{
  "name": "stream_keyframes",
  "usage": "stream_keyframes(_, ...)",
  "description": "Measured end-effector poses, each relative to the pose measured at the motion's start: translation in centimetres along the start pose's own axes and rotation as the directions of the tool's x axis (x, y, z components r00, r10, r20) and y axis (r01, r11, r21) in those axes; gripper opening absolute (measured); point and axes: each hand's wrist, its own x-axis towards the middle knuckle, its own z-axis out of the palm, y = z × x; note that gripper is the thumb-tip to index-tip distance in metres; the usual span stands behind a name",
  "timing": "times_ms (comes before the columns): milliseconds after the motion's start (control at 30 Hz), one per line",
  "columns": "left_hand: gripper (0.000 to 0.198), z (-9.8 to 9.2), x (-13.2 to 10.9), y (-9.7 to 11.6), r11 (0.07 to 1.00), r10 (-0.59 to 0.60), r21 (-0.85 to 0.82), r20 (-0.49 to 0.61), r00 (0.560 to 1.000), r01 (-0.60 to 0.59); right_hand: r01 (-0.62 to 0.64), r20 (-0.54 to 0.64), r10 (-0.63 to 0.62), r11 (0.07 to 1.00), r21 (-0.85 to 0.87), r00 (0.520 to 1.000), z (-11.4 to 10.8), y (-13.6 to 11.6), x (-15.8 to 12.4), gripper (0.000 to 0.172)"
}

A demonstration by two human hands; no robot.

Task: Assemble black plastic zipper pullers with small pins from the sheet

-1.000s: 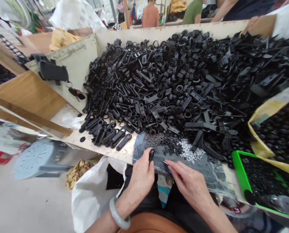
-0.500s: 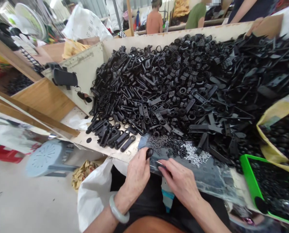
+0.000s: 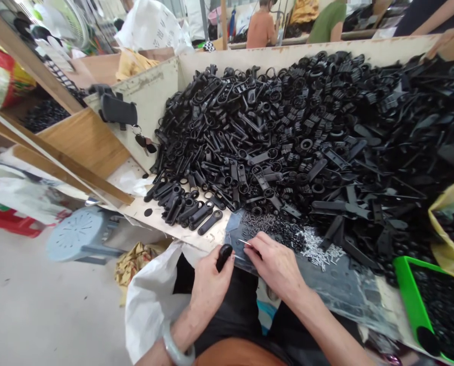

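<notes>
My left hand [image 3: 211, 280] is closed around a black plastic part [image 3: 224, 256]; its rounded end shows above the thumb and the rest is hidden in the palm. Close by on the right, my right hand [image 3: 276, 265] pinches a thin silvery metal tool [image 3: 244, 242], whose tip points left and stays apart from the part. Both hands are over the front edge of a dark mat [image 3: 311, 284]. On the mat lie small brownish-grey pieces [image 3: 256, 221], small black pieces [image 3: 288, 235] and loose silvery pins [image 3: 318, 248].
A large heap of black plastic parts [image 3: 250, 132] fills the bin behind. Several handle-like black parts [image 3: 211, 222] lie at the left. A green tray [image 3: 410, 292] and yellow sack [image 3: 446, 229] stand at the right. A blue stool [image 3: 76, 234] is on the floor; other people work beyond.
My right hand has moved up and left, and the tool with it. My left hand has turned, so more of the black part shows. The camera view has shifted slightly.
</notes>
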Motion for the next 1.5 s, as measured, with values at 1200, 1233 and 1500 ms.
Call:
stream_keyframes(1200,0.026,1.8,-0.4,5.0,0.789,-0.077,-0.540,0.385,0.920,0.292,-0.045,-0.218,0.287,0.694,0.719,0.933,-3.2,-0.5,-4.5,0.014)
stream_keyframes(1233,0.027,1.8,-0.5,5.1,0.771,-0.099,-0.549,0.397,0.913,0.322,-0.029,-0.232,0.265,0.713,0.701,0.936,-3.3,-0.5,-4.6,0.014)
stream_keyframes(1500,0.034,2.0,-1.3,4.7,0.640,-0.163,-0.621,0.467,0.869,0.453,0.006,-0.272,0.225,0.760,0.650,0.936,-3.3,-0.8,-5.1,0.008)
